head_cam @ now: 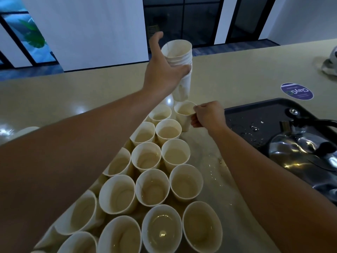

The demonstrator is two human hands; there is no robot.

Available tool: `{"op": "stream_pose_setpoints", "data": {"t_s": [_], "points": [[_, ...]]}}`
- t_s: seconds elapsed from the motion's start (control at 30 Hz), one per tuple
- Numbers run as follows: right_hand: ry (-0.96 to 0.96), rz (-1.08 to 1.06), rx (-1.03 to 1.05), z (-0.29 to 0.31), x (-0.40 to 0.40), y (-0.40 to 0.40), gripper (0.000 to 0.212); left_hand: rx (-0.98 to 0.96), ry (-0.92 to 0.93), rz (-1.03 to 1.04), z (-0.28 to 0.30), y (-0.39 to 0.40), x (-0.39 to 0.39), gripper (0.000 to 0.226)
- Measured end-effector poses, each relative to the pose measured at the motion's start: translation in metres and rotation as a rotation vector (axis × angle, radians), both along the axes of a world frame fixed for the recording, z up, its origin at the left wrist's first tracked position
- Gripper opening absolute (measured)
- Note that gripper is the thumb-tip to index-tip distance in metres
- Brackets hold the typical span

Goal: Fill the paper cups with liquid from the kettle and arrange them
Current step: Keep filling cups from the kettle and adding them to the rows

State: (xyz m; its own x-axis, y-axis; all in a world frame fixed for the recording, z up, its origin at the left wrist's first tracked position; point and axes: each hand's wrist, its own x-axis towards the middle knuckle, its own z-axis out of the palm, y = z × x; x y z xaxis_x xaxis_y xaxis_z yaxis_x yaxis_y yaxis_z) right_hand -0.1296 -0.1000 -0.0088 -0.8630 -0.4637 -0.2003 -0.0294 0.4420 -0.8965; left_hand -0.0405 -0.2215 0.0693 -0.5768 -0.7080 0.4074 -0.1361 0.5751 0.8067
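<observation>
Left hand (164, 70) raised above the bench (91, 92), fingers and thumb wrapped round a stack of nested paper cups (180, 70); the stack is held off the surface, tilted slightly, its base hanging just over the far end of the cup rows.

Right hand (207, 114) grasps a single paper cup (184, 115) by rim and side, thumb at the lip. That cup sits at the far end of the rows, beside the black tray (255, 114); whether it rests on the bench or is lifted, cannot tell.

Rows of open paper cups (164, 170) run from the near edge away toward the hands, packed rim to rim, roughly three or four across. Several show clear liquid at the bottom; the nearest ones show reflections on it.

Steel kettle (300, 148) stands on the black tray at right, black handle up. Water droplets on the tray; a wet patch (213, 167) on the bench between the cups and the tray.

Round purple sticker (296, 91) on the bench beyond the tray.
</observation>
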Motion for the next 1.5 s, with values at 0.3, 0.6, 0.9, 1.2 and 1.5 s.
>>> {"op": "stream_pose_setpoints", "data": {"t_s": [0.3, 0.6, 0.9, 1.2, 1.5], "points": [[-0.030, 0.058, 0.028, 0.013, 0.006, 0.014, 0.036, 0.000, 0.027, -0.009, 0.007, 0.013, 0.014, 0.096], [0.157, -0.017, -0.320, 0.094, 0.026, 0.106, 0.030, 0.082, 0.056, -0.122, 0.045, 0.078, 0.026, 0.070], [0.256, -0.085, -0.335, 0.107, 0.083, 0.189, 0.027, 0.181, -0.011, -0.234, 0.015, 0.183, 0.059, 0.067], [0.341, -0.133, -0.045, 0.074, 0.095, 0.225, 0.023, 0.173, -0.227, -0.331, -0.031, 0.226, 0.071, 0.077], [0.316, -0.226, -0.255, 0.107, 0.098, 0.232, 0.031, 0.176, 0.141, -0.272, -0.020, 0.251, 0.087, 0.073]]}}
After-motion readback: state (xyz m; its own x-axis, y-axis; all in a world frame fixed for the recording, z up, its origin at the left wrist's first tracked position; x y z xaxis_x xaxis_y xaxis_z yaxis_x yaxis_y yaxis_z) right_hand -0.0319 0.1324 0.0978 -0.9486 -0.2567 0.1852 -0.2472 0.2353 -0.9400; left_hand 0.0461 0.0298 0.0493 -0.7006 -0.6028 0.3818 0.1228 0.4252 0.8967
